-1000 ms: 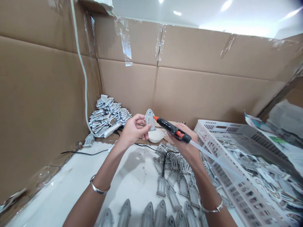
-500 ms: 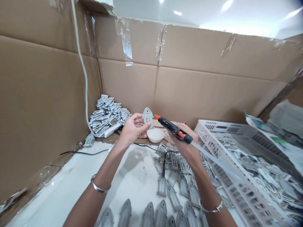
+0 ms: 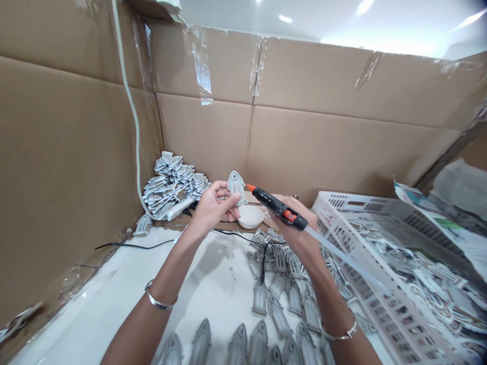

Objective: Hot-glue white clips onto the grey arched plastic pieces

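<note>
My left hand (image 3: 216, 205) pinches a small grey-white arched cutout piece (image 3: 236, 185) upright between thumb and fingers. My right hand (image 3: 296, 221) is wrapped round a black and orange hot glue gun (image 3: 277, 205) with a clear glue stick (image 3: 340, 252) trailing from its back. The gun's orange nozzle points left, close to the piece's right edge; whether it touches cannot be made out. Below the piece stands a small white bowl (image 3: 251, 217). Similar grey arched pieces (image 3: 259, 297) lie spread on the white table between and below my forearms.
Stacked pieces (image 3: 171, 185) fill the back left corner. A white plastic basket (image 3: 368, 261) full of cutouts stands on the right, with papers on its far side. Cardboard walls (image 3: 205, 133) enclose the table (image 3: 132, 285). A black cable (image 3: 145, 247) crosses it; a white cord (image 3: 129, 93) hangs at left.
The arched piece has turned and tilted slightly in my left hand. Both hands and the glue gun stay almost in place, with the nozzle still beside the piece.
</note>
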